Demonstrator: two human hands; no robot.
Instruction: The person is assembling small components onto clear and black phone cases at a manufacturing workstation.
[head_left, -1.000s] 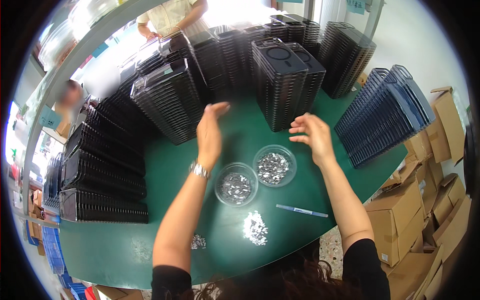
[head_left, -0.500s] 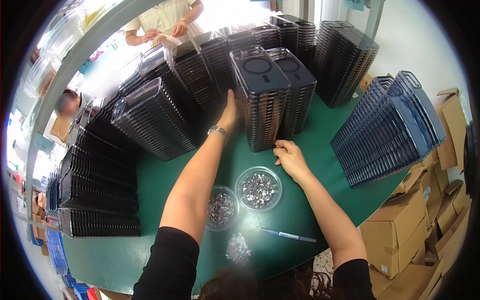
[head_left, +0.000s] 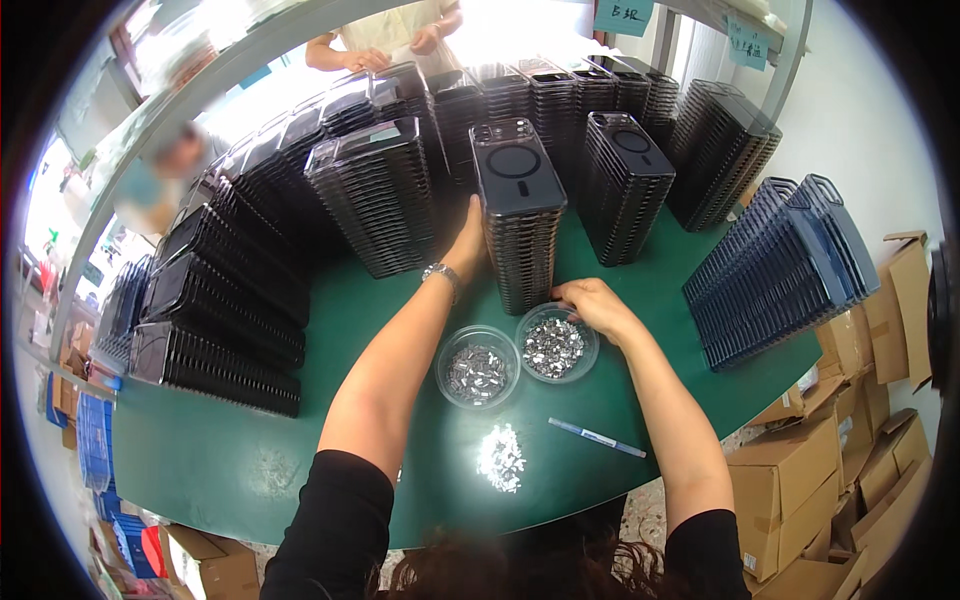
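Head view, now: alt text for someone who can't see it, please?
A left hand and a right hand flank a tall stack of dark phone cases on a green table. Two clear bowls of small silvery pieces and a pen lie nearer; more stacks sit around.

A tall stack of phone cases (head_left: 526, 250) is standing on the green table (head_left: 210, 450), its many thin, dark, clear-edged layers nesting closely together. The top case is lying face up, showing a smoky dark panel with a black ring and a short bar nearer the wearer. The left hand (head_left: 466, 245) is resting along the stack's left side; the right hand (head_left: 597, 303) is reaching its lower right edge.
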